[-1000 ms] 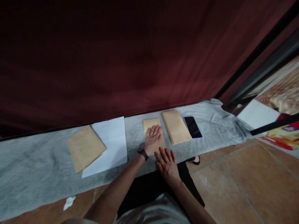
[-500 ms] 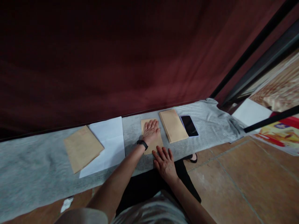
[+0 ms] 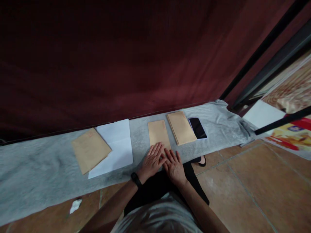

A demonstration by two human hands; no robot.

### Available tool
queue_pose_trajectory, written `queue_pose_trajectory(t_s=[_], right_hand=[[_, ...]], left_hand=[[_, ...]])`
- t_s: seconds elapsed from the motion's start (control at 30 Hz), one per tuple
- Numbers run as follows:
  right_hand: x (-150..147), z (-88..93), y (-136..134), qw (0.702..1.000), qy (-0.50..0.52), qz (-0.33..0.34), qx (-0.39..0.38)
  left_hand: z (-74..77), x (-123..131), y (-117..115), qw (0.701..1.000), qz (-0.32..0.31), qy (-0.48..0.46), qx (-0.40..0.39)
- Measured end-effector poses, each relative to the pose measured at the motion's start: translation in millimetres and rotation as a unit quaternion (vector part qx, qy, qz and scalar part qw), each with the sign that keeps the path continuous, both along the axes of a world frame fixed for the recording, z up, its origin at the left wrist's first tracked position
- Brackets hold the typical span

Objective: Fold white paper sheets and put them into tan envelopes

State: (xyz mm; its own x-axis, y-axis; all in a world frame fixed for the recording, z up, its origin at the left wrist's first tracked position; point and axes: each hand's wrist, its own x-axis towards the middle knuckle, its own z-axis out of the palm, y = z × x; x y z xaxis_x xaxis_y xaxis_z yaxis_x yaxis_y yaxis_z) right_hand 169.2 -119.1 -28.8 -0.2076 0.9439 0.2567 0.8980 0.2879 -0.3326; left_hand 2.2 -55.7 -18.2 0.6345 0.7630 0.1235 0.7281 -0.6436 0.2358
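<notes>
A brown paper envelope [image 3: 158,131] lies flat before me on the grey cloth, with faint red print near its upper right corner. My left hand [image 3: 152,159], a black band at its wrist, rests with fingers stretched out on the envelope's near end. Beside it my right hand [image 3: 174,165] lies flat, fingertips at the envelope's near right corner. The two hands touch or nearly touch, and they cover the near edge. To the right sits a stack of brown envelopes [image 3: 181,127]. On the left, more brown envelopes [image 3: 91,150] overlap white paper sheets [image 3: 119,145].
A smartphone [image 3: 198,127] lies right of the stack. The grey cloth [image 3: 43,168] covers a long narrow surface against a dark red curtain [image 3: 121,64]. Black metal bars [image 3: 264,48] and a printed carton [image 3: 291,136] stand at right. White scrap [image 3: 75,205] lies on the tiled floor.
My left hand has slid from the middle of the envelope toward its near end, beside my right hand. The envelope's upper part is now uncovered. The view has shifted slightly.
</notes>
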Motion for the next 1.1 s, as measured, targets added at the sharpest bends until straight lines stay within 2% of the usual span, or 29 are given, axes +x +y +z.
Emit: queue_pose_trajectory(t_s=[0.17, 0.33, 0.47, 0.63, 0.73, 0.93, 1.1], right_hand=[[11.1, -1.8, -1.8, 1.000, 0.007, 0.002, -0.011], [31.6, -0.1, -6.1, 1.000, 0.004, -0.015, -0.009], [34.5, 6.0, -4.3, 1.000, 0.009, -0.030, -0.001], [2.1, 9.0, 2.0, 0.997, 0.023, 0.074, -0.010], [-9.7, 5.7, 1.2, 0.998, 0.020, 0.065, -0.006], [13.0, 2.0, -4.4, 0.999, 0.001, 0.036, 0.008], [18.5, 0.7, -5.5, 1.000, -0.006, 0.016, 0.015]], left_hand=[[8.8, -22.4, -26.6, 1.000, -0.024, 0.018, -0.001], [13.4, -34.9, -35.9, 0.999, -0.034, 0.031, -0.007], [10.3, -31.4, -38.9, 0.999, -0.019, 0.038, -0.005], [5.7, -28.0, -39.2, 0.999, -0.018, 0.036, 0.002], [5.9, -31.4, -38.9, 0.998, -0.027, 0.053, 0.017], [10.6, -39.5, -41.6, 0.995, -0.040, 0.080, 0.041], [8.6, -21.0, -41.2, 0.996, 0.008, 0.073, 0.045]])
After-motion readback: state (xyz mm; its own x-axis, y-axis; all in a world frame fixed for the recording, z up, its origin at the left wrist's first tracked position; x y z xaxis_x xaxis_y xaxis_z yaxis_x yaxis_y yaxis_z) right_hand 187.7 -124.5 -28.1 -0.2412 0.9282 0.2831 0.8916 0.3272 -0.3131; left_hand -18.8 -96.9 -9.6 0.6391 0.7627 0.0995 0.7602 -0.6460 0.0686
